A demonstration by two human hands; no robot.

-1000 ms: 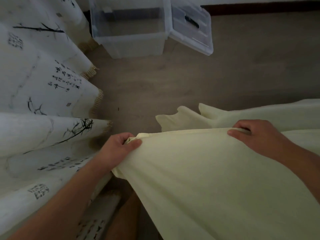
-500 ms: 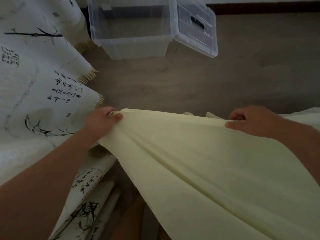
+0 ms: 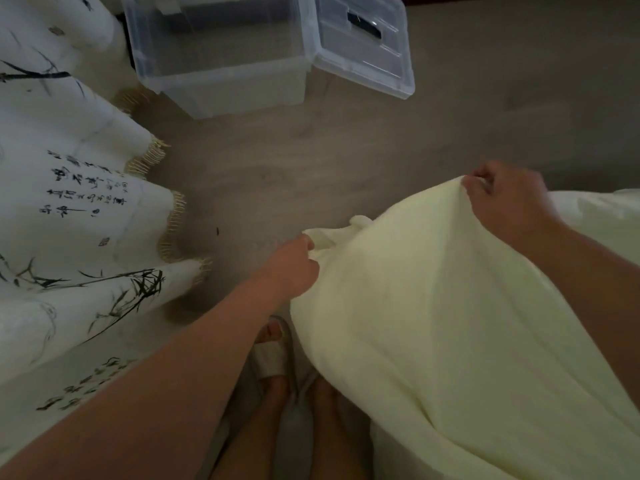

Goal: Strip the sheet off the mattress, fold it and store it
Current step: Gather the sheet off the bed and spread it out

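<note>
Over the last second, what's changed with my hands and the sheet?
The left hand, gripping one corner of the pale yellow sheet, swung out toward the printed cloth, then came back in and lower. The right hand lifted its pinched edge higher, so the sheet now bulges between them. Both grips held. The clear storage box stays open on the floor.

A single head-worn, wide-angle camera looked steeply down and forward from standing height. Both hands, the left hand (image 3: 294, 268) and the right hand (image 3: 509, 199), sat close in mid-frame, forearms entering from the lower corners. The floor (image 3: 346, 157) filled the middle, a clear storage box (image 3: 221, 60) lay farthest at the upper left, and what seemed a slippered foot (image 3: 270, 355) showed dimly at the bottom.
</note>
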